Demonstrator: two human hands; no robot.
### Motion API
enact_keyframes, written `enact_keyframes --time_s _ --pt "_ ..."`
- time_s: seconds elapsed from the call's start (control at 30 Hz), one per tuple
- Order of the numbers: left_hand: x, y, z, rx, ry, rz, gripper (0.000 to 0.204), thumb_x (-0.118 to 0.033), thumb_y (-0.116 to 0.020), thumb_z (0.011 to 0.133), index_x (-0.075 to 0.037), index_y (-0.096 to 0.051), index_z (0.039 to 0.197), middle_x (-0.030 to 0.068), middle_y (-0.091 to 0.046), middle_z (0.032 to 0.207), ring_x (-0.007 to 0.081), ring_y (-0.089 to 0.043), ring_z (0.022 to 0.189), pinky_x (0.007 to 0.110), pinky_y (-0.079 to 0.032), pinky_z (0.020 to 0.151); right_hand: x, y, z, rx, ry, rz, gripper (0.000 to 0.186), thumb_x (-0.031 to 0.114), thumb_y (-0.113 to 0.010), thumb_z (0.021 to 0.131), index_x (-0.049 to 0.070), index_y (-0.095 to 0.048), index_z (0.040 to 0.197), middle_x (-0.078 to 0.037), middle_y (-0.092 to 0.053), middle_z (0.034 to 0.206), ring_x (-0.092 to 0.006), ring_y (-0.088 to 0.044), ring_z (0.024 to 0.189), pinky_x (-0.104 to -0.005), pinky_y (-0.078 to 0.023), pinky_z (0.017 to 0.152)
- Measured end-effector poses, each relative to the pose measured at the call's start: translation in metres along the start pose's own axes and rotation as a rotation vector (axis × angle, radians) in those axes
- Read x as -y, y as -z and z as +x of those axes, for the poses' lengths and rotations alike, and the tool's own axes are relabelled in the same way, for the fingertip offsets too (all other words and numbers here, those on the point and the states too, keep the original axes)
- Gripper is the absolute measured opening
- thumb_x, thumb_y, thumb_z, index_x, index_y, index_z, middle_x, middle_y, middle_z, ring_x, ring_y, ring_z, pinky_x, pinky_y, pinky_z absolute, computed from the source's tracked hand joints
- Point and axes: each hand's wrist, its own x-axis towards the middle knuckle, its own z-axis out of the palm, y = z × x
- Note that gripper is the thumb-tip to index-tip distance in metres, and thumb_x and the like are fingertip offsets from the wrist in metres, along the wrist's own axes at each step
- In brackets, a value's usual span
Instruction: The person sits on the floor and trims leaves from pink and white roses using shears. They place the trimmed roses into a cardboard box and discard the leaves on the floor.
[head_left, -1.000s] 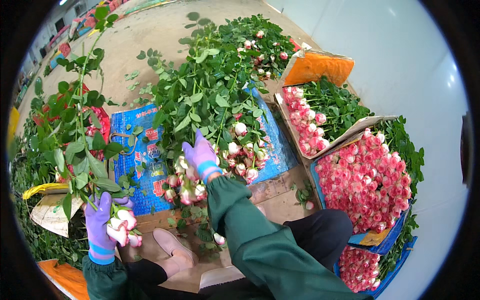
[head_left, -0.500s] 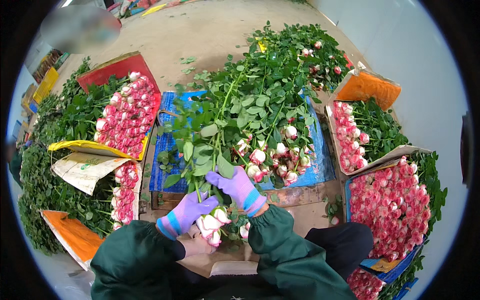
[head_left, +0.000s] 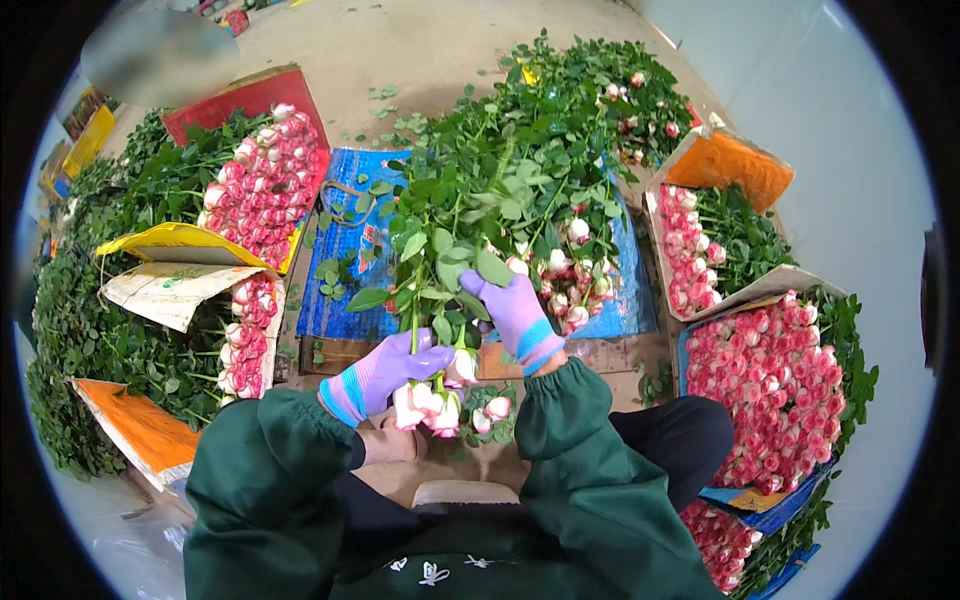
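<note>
Both my hands wear purple gloves with blue-striped cuffs. My left hand [head_left: 392, 374] is closed round the stems of a few white-and-pink roses [head_left: 428, 410], whose blooms hang below the fingers, heads toward me. Up and to the right, my right hand [head_left: 512, 312] is closed on a leafy rose stem, and green leaves [head_left: 492, 268] cover part of its fingers. Beyond them, a heap of leafy roses [head_left: 480, 190] lies on a blue woven sheet [head_left: 345, 300], with several white-and-pink blooms [head_left: 565, 285] at its near right side.
Packed rose bunches [head_left: 262, 185] with red, yellow and orange boards stand at my left. More bunches [head_left: 765, 390] are stacked at my right, near a white wall [head_left: 850, 130]. A wooden edge [head_left: 345, 355] borders the sheet; loose leaves [head_left: 333, 275] lie on it.
My right hand has moved up and to the right, apart from the left. My left hand keeps its stems, slightly higher now. The view has shifted a little.
</note>
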Motion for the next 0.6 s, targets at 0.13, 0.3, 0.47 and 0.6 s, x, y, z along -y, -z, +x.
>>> enact_keyframes --time_s 0.13,0.3,0.47,0.6 --pt "0.021 0.004 -0.015 -0.130 -0.059 0.131 0.024 -0.015 -0.051 0.092 0.002 -0.051 0.109 0.0156 -0.062 0.104 0.0200 -0.064 0.083 0.032 -0.052 0.076 0.000 0.016 -0.007 -0.012 0.042 0.052 0.025 0.024 -0.058 0.088 0.003 -0.060 0.101 -0.007 -0.066 0.076 -0.0111 -0.061 0.056 -0.0199 -0.035 0.039" --pt "0.081 0.009 -0.013 -0.394 -0.206 0.528 0.012 -0.008 -0.046 0.088 -0.001 -0.055 0.085 0.0061 -0.064 0.077 0.0140 -0.059 0.073 0.028 -0.047 0.073 -0.039 0.056 -0.013 0.005 0.116 -0.189 0.028 0.011 -0.057 0.088 0.001 -0.053 0.114 -0.009 -0.066 0.083 -0.0116 -0.062 0.064 -0.0234 -0.045 0.051" --pt "0.087 0.002 -0.029 -0.602 -0.202 0.406 0.017 -0.012 -0.048 0.090 -0.002 -0.056 0.077 0.0062 -0.063 0.073 0.0141 -0.059 0.068 0.029 -0.047 0.068 -0.059 0.080 -0.012 -0.435 0.033 -1.009 0.031 0.018 -0.066 0.073 0.013 -0.065 0.103 -0.010 -0.067 0.092 -0.0273 -0.065 0.080 -0.0362 -0.049 0.071" --pt "0.042 -0.002 -0.040 -0.642 -0.378 0.361 0.017 -0.008 -0.047 0.090 -0.001 -0.057 0.078 0.0062 -0.063 0.072 0.0138 -0.060 0.068 0.029 -0.049 0.067 -0.082 0.113 -0.018 -0.435 -0.028 -1.181 0.036 0.023 -0.066 0.072 0.016 -0.063 0.107 -0.016 -0.064 0.099 -0.0317 -0.060 0.093 -0.0401 -0.047 0.080"
